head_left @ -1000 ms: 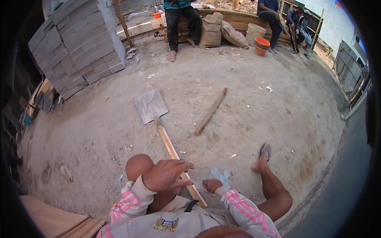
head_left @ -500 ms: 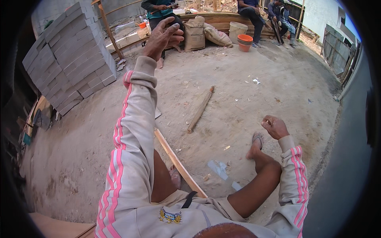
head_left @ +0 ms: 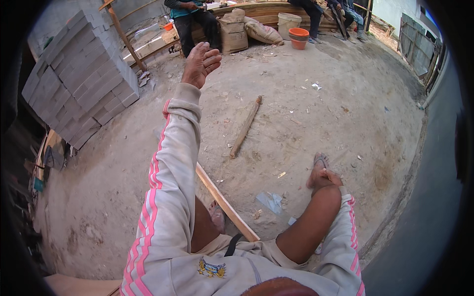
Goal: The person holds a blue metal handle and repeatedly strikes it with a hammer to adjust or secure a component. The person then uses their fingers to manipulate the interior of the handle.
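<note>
My left hand (head_left: 200,65) is raised out in front of me, its fingers apart and nothing in them. Past it, a seated person in dark trousers (head_left: 202,30) is at the far side of the yard. My right hand (head_left: 334,177) is down by my bent right knee (head_left: 323,204), against the lower leg; its fingers are mostly hidden, so their state is unclear. A long thin wooden strip (head_left: 224,200) slants between my legs. Farther out, a round wooden stake (head_left: 246,127) lies on the ground, apart from both hands.
Grey blocks (head_left: 81,74) are stacked at the far left. Along the back are filled sacks (head_left: 233,32), a pale bucket (head_left: 288,24), orange buckets (head_left: 298,38), stacked boards (head_left: 261,15) and other seated people. Clear plastic (head_left: 270,201) lies near my right leg. A grey wall (head_left: 419,197) runs along the right.
My left hand has lowered slightly and stays open. My right hand has moved down and left, from beside the leg to against it. The view has shifted a little.
</note>
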`<action>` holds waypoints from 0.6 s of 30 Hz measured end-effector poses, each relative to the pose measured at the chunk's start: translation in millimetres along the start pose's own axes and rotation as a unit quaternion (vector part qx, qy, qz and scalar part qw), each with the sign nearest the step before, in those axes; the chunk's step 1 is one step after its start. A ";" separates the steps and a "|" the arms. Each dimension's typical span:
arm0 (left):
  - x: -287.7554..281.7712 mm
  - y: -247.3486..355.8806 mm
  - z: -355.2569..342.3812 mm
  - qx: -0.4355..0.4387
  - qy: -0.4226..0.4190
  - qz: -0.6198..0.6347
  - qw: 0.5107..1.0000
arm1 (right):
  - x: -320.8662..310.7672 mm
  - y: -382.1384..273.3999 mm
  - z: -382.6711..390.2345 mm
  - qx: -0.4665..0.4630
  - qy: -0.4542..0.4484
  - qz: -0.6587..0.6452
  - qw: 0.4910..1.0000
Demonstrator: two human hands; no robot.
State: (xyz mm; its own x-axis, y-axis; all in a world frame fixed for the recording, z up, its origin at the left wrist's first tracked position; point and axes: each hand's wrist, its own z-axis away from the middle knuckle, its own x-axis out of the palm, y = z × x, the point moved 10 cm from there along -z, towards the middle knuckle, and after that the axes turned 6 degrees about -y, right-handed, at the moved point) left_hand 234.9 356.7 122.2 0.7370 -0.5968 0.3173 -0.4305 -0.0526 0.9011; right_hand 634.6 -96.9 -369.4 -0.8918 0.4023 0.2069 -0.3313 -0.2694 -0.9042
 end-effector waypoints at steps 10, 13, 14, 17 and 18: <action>-78.9 -7.2 -1.0 -0.011 0.026 -0.008 1.000 | -9.2 -34.9 5.9 -0.052 -0.045 0.323 0.944; -114.9 -26.1 3.1 -0.034 0.072 -0.047 0.996 | 47.7 -121.8 44.9 0.138 0.003 0.278 0.950; -125.4 -36.3 3.5 -0.046 0.093 -0.053 0.993 | 73.6 -170.5 55.0 0.087 0.012 0.275 0.957; -149.0 -53.4 7.0 -0.072 0.152 -0.054 0.984 | 131.3 -269.0 69.1 -0.033 0.007 0.319 0.947; -152.9 -56.5 8.8 -0.084 0.169 -0.048 0.981 | 151.2 -288.8 68.8 -0.064 -0.004 0.339 0.939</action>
State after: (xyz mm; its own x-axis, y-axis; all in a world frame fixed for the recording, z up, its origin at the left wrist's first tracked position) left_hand 142.0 443.8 20.1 0.9130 -0.2943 0.2827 -0.2795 0.0538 0.9586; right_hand 574.2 -18.5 -51.2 -0.8871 0.1693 -0.4293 0.3518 -0.3539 -0.8666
